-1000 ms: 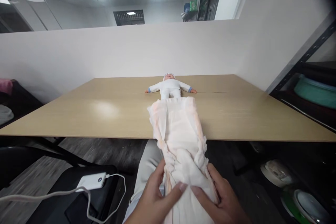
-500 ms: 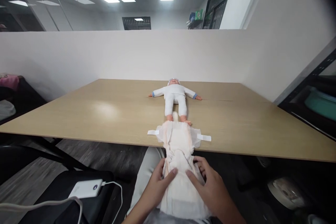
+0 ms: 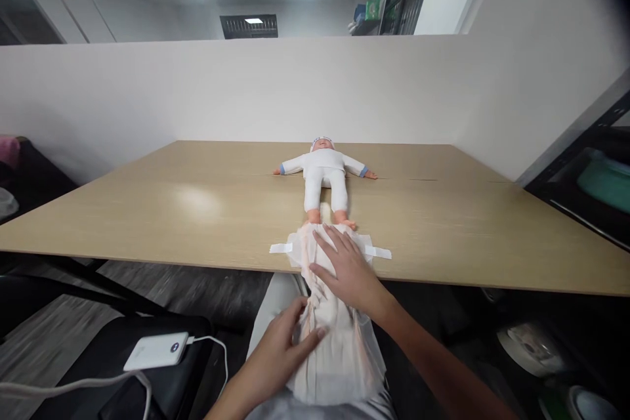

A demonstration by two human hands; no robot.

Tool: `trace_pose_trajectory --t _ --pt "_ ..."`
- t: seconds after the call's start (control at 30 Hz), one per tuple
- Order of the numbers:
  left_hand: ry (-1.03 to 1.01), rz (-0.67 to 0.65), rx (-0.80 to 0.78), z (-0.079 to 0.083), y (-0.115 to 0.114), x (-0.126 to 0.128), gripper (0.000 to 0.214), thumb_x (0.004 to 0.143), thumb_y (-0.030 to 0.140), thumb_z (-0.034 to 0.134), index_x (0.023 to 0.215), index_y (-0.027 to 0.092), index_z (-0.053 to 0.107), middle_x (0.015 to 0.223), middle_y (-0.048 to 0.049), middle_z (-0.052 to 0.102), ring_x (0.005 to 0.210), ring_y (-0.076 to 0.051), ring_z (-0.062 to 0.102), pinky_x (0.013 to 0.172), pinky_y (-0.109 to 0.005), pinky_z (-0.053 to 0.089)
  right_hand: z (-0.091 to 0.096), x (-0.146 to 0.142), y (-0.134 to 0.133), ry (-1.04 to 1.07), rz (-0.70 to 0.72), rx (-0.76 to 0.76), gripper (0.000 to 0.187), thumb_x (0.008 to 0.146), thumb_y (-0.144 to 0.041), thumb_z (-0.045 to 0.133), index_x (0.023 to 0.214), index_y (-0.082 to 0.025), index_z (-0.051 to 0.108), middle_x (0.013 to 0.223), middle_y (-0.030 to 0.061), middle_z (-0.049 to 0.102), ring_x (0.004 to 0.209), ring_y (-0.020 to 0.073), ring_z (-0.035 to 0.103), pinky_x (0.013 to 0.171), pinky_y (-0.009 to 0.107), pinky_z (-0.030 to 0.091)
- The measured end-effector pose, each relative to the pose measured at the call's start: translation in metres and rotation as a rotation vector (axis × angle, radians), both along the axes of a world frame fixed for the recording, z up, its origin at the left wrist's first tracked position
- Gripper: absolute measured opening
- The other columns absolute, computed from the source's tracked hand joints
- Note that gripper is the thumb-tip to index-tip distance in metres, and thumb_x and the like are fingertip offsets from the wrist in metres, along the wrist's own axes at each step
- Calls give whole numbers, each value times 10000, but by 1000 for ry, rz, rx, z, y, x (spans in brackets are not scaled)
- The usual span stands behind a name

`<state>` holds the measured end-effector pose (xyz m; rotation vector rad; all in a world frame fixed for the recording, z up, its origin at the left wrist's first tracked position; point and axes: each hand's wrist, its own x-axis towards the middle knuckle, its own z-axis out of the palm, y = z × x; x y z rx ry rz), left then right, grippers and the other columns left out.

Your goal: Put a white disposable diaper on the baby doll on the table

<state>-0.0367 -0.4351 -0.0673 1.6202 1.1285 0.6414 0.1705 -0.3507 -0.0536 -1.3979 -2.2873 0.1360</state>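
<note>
An unfolded white diaper [image 3: 339, 341] stretches from the table's front edge down over my lap, its two tape tabs spread to the sides on the tabletop. My left hand [image 3: 283, 344] grips its left edge near the middle, thumb on top and fingers partly hidden beneath. Fingers outstretched, my right hand [image 3: 344, 269] lies flat on the diaper's far half. Just beyond that half a baby doll [image 3: 325, 174] in white clothes with blue cuffs lies on its back, arms spread, its feet towards me and touching or nearly touching the diaper.
The wooden table [image 3: 221, 210] reaches back to a white partition [image 3: 246, 92]. To my left, a white power bank [image 3: 156, 350] with a cable rests on a black chair [image 3: 88, 367]. A dark framed shelf [image 3: 590, 177] stands at the right.
My right hand has let go of the diaper's right edge and moved forward onto its far half. My left hand still grips the left edge. The view has shifted slightly.
</note>
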Motion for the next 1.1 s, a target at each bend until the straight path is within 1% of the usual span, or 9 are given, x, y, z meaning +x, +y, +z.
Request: trace_pose_trajectory --t 0.17,0.3,0.37,0.43,0.57,0.73,0.87,0.97,1.1 --pt "243 -190 271 34 46 -43 197 1055 412 545 1128 258 644 1185 -60 687 1112 -250 627 1018 -365 491 -14 1 24 -51 25 -54 653 1065 -536 501 1643 -258 380 1709 92 358 1572 306 321 1289 559 296" --pt "266 -111 492 53 121 -58 176 1076 310 492 1199 246 601 1268 -71 651 1201 -238 595 1079 -387 480 -13 2 23 -44 27 -55 657 1064 -527 508 1658 -296 346 1694 71 389 1558 294 342 1277 555 329" --pt "403 -95 672 53 166 -50 293 1023 219 552 1315 229 566 1379 -104 602 1296 -279 539 1125 -450 455 -13 3 23 -46 30 -51 656 1062 -513 517 1660 -311 337 1697 61 384 1565 290 330 1276 557 331" --pt "572 -122 842 49 208 -34 564 917 96 607 1457 217 495 1518 -149 506 1383 -340 472 1143 -519 434 -14 2 24 -54 33 -44 649 1061 -498 523 1658 -319 341 1710 51 360 1580 287 302 1279 558 327" --pt "799 -419 1131 47 267 9 986 777 -19 637 1644 288 282 1736 -151 223 1549 -377 315 1181 -525 391 -18 2 26 -67 33 -41 650 1059 -473 525 1662 -328 330 1718 48 343 1586 296 291 1264 569 351" --pt "883 -740 1281 52 296 43 1063 701 -36 703 1632 299 314 1766 -108 186 1598 -347 252 1251 -460 300 -20 3 28 -56 39 -31 657 1057 -468 526 1667 -362 305 1703 33 373 1564 313 335 1233 588 391" --pt "742 -801 1282 51 306 57 722 772 147 728 1461 233 530 1691 -67 387 1508 -353 366 1201 -471 347 -18 4 28 -64 68 -48 716 1044 -451 559 1682 -378 242 1711 24 357 1565 321 336 1238 590 387" --pt "649 -824 1330 50 311 67 455 865 212 648 1320 225 625 1507 -71 599 1308 -337 511 1072 -463 417 -16 5 29 -68 72 -78 740 1035 -449 582 1683 -382 230 1716 26 348 1578 330 314 1249 593 373" --pt "547 -854 1306 60 318 76 384 861 212 633 1241 248 675 1352 -83 682 1146 -336 553 963 -473 431 -15 10 34 -93 100 -162 742 1052 -497 541 1689 -399 174 1745 12 263 1606 322 257 1256 605 363"
